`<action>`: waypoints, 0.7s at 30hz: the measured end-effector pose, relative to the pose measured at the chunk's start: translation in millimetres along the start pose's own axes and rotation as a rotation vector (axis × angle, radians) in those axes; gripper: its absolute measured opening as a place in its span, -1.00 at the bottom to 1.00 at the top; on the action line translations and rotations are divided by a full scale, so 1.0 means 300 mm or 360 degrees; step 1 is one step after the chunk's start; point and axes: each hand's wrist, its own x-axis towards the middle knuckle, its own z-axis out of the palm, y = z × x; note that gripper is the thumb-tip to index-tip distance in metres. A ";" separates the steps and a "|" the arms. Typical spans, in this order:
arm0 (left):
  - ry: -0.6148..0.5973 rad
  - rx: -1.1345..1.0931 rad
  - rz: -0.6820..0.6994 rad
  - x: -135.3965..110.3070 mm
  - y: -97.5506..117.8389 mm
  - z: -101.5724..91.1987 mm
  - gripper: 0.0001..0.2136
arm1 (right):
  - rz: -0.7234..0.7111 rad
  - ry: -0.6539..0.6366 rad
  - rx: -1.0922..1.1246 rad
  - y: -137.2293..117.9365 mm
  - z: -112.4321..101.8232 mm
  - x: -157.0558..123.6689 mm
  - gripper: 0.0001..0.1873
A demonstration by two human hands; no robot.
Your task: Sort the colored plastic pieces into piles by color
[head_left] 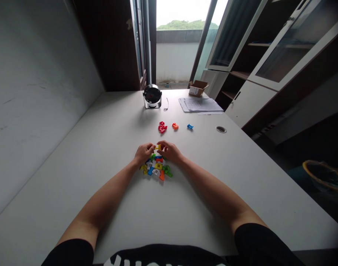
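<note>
Between my two hands is a small yellow plastic piece (159,147). The fingers of my left hand (144,152) pinch its left side, and my right hand (169,150) grips it from the right. Just below them lies a loose pile of plastic pieces (158,166) in yellow, white, blue, green, orange and red. Beyond my hands sit a cluster of red pieces (162,128), an orange piece (175,126) and a blue piece (190,126), spaced apart in a row. The exact shape of the held piece is partly hidden by my fingers.
A black round device on a stand (152,96) is at the table's far side, with a thin cord (166,105) beside it. Papers (200,105) and an open cardboard box (198,88) lie far right. A cable hole (221,129) is set in the white table (202,207).
</note>
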 end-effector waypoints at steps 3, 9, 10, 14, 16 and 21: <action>-0.0005 -0.0009 0.0005 0.000 0.000 0.001 -0.60 | -0.0027 0.0000 -0.0061 0.005 0.002 0.000 -0.67; 0.0025 -0.0023 0.0067 0.003 0.006 -0.002 -0.71 | 0.0029 0.0009 -0.0053 0.001 -0.010 0.004 -0.69; 0.0014 -0.0021 0.0071 0.003 0.007 -0.004 -0.70 | 0.0039 0.0011 -0.0051 0.000 -0.011 0.004 -0.67; -0.0011 -0.0047 0.0038 0.003 0.004 -0.005 -0.65 | 0.0053 0.0059 0.0040 0.003 -0.008 0.007 -0.61; 0.0005 -0.0067 0.0006 0.004 -0.001 -0.004 -0.63 | 0.0021 0.0071 0.0069 0.004 -0.004 0.006 -0.59; -0.0005 -0.0020 0.0030 0.006 -0.008 -0.001 -0.57 | -0.0058 0.0062 -0.0112 -0.007 0.002 -0.005 -0.71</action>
